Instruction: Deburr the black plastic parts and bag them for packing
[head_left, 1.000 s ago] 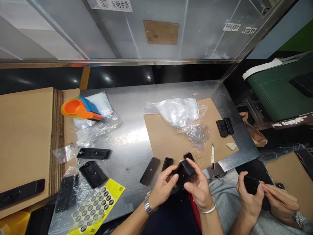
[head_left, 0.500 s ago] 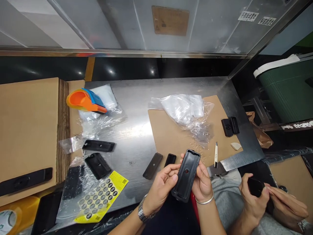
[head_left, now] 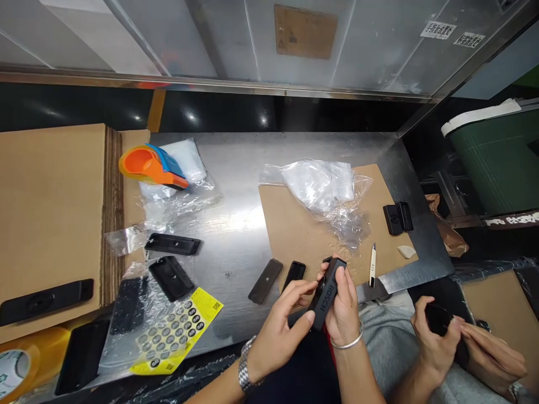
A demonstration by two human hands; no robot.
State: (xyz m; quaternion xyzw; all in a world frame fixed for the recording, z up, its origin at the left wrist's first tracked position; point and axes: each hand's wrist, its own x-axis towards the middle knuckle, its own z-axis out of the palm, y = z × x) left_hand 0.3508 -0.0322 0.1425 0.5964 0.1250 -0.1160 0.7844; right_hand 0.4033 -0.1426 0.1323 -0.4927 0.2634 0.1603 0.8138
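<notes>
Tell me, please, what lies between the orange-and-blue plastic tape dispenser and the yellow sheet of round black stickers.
In the head view: crumpled clear plastic film, then a black oblong plastic piece, then another black piece nearer the sheet.

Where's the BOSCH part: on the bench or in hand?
In hand: the BOSCH part is held between the left hand and right hand, its lettering facing the camera.

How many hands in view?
4: wearer's left hand and right hand at the black BOSCH part; one co-worker hand on a dark item, another hand right of it.
</notes>
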